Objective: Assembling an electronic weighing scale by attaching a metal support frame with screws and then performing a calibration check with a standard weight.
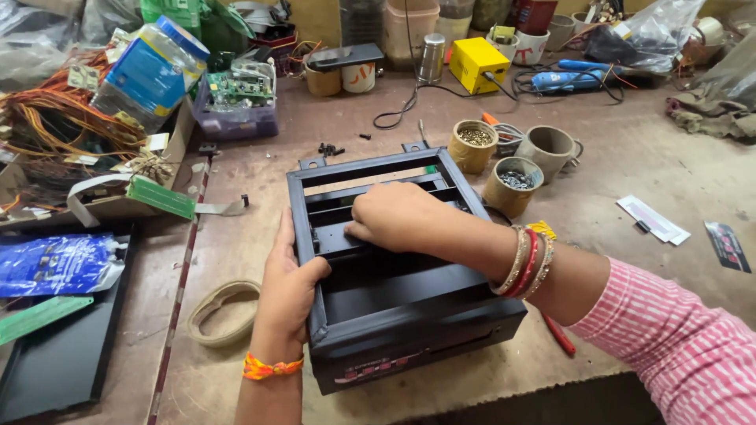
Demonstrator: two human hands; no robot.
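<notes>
A black open metal casing (409, 307) sits on the workbench right in front of me. My left hand (287, 283) grips its left wall, thumb over the rim. My right hand (390, 216) reaches down inside the casing, fingers curled against an inner black plate; what the fingertips touch is hidden. Bangles circle my right wrist, and an orange thread band is on my left wrist.
Three small cups of screws and parts (513, 182) stand just right of the casing. A roll of tape (222, 313) and a black tray (63, 354) lie left. Wires and circuit boards (71, 126) pile up far left. A yellow box (477, 63) and blue tool (571, 79) sit behind.
</notes>
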